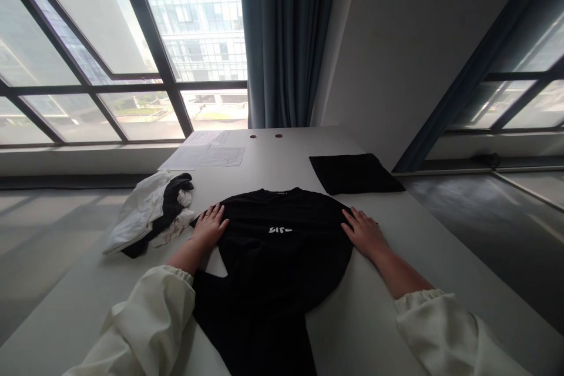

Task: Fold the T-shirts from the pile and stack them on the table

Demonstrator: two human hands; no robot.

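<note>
A black T-shirt point(282, 264) with small white lettering on its chest lies spread on the white table point(370, 317), collar at the far side. Its lower part runs toward me, skewed and partly folded, out of the bottom of the view. My left hand point(210, 225) rests flat on the left sleeve, fingers outstretched. On the right sleeve lies my right hand point(363, 231), its fingers also spread and pressing on the cloth. Neither hand grips anything.
Left of the shirt is a crumpled pile of white and black clothes point(141, 211). A folded black cloth point(355, 173) lies at the back right. Paper sheets point(222, 156) sit at the far left, near two round table holes point(278, 136). Windows and a blue curtain point(284, 41) stand behind.
</note>
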